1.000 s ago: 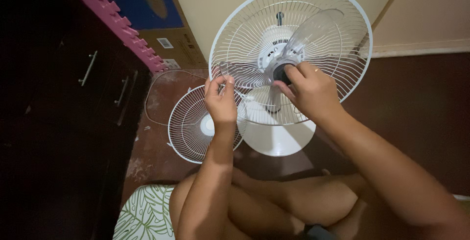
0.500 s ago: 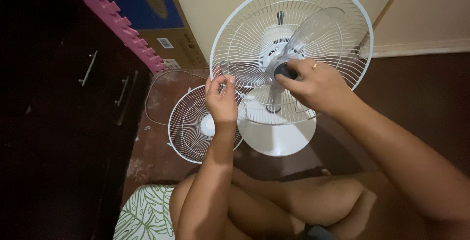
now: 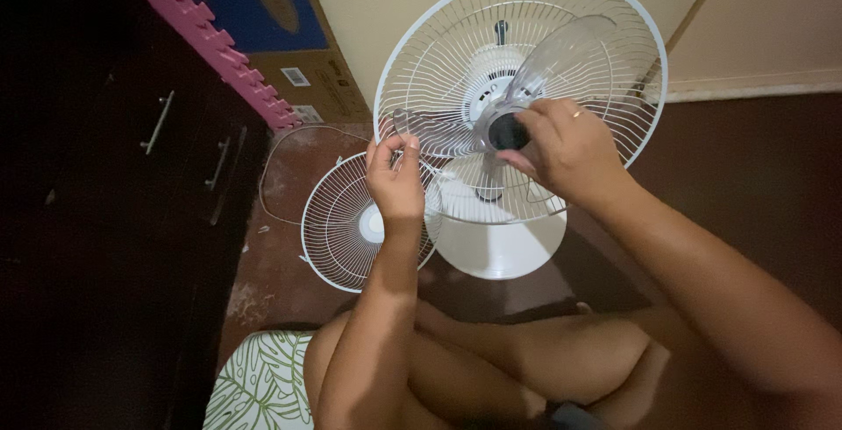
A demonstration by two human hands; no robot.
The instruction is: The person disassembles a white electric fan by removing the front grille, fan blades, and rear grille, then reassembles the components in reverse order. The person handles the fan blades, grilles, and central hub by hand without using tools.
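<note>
A white stand fan (image 3: 491, 71) faces me with its front cover off, its rear wire guard (image 3: 605, 9) and clear plastic blade (image 3: 561, 53) exposed. My right hand (image 3: 566, 145) grips the dark round cap (image 3: 507, 130) at the blade's hub. My left hand (image 3: 396, 180) pinches the tip of one clear blade at the guard's lower left edge. The detached front wire guard (image 3: 338, 224) lies flat on the floor behind my left hand. The fan's round white base (image 3: 500, 246) rests on the floor before my crossed legs.
A dark cabinet with metal handles (image 3: 158, 123) stands at the left, edged by a pink foam strip (image 3: 219, 40). A cardboard box (image 3: 289, 27) leans on the wall. A thin cord (image 3: 272, 167) loops on the brown floor. A leaf-print cushion (image 3: 259, 386) lies under me.
My right hand has turned on the hub cap, the wrist rolling over to the right. My left hand has stayed on the blade tip.
</note>
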